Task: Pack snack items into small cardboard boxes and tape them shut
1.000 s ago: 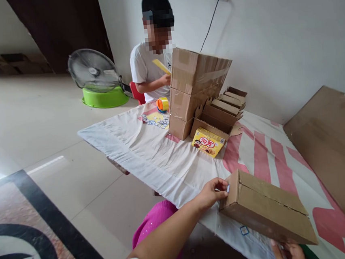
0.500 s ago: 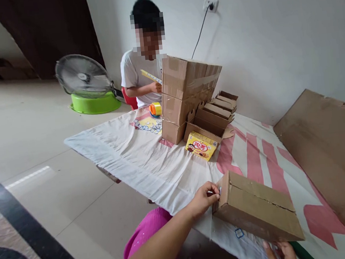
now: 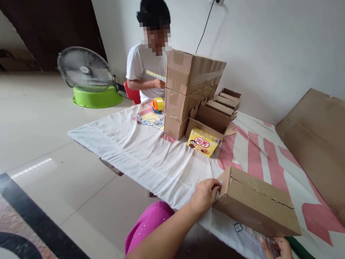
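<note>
Touching a box (image 3: 260,202)
Left hand (image 3: 206,194) pinches a pale scrap (image 3: 220,183) at one end; right hand (image 3: 280,252), spread, at the lower edge.

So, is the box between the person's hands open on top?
No, the top flaps of the box lie flat and meet along a narrow seam.

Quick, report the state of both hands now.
Left hand: fingers bent at the end of the cardboard box; grip cannot be told.
Right hand: fingers curled near the box's lower edge; grip cannot be told.
</note>
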`<state>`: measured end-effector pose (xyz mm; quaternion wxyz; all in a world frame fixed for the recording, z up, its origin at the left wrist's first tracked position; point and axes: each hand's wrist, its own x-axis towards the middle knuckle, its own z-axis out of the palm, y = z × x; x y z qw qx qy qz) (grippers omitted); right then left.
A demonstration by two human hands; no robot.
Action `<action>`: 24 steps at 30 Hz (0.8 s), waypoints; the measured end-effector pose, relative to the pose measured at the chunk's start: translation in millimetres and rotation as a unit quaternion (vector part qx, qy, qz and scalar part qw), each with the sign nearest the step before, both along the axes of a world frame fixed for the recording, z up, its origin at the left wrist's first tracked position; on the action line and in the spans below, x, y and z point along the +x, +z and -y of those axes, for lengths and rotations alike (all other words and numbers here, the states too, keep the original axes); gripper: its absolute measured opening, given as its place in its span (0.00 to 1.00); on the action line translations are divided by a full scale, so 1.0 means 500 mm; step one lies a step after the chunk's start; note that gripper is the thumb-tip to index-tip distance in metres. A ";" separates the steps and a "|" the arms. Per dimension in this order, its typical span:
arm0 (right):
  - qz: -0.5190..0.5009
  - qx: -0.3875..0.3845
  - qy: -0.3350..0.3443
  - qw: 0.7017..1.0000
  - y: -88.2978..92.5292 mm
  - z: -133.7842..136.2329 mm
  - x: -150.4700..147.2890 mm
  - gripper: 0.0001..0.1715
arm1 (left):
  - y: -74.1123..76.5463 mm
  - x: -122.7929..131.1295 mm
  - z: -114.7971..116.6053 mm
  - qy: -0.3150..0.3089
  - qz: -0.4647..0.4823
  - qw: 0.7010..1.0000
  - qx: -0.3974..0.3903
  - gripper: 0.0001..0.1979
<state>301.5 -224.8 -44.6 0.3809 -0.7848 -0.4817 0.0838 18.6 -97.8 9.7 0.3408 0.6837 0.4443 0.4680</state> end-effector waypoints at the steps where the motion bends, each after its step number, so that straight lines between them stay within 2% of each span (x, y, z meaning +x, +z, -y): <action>1: 0.002 -0.001 0.003 1.000 -0.002 0.000 0.003 0.43 | 0.000 0.001 0.000 0.008 0.003 1.000 -0.012 0.10; 4: 0.008 0.002 0.003 1.000 -0.011 -0.001 0.009 0.43 | -0.002 0.000 0.000 0.014 0.017 0.999 -0.033 0.10; 9: 0.043 0.006 -0.018 0.999 -0.020 0.001 0.005 0.42 | -0.004 -0.007 -0.002 -0.014 0.010 1.000 -0.002 0.09; 13: 0.047 0.004 -0.017 0.999 -0.016 0.001 0.007 0.43 | 0.016 0.001 -0.003 0.018 -0.020 0.999 -0.029 0.10; 17: 0.019 -0.032 -0.008 0.999 -0.009 -0.003 0.019 0.43 | 0.031 0.007 0.001 0.050 -0.038 0.996 -0.062 0.12; 24: 0.020 -0.027 -0.003 0.999 -0.013 -0.007 0.033 0.43 | 0.019 -0.007 0.000 -0.004 -0.050 0.998 -0.040 0.10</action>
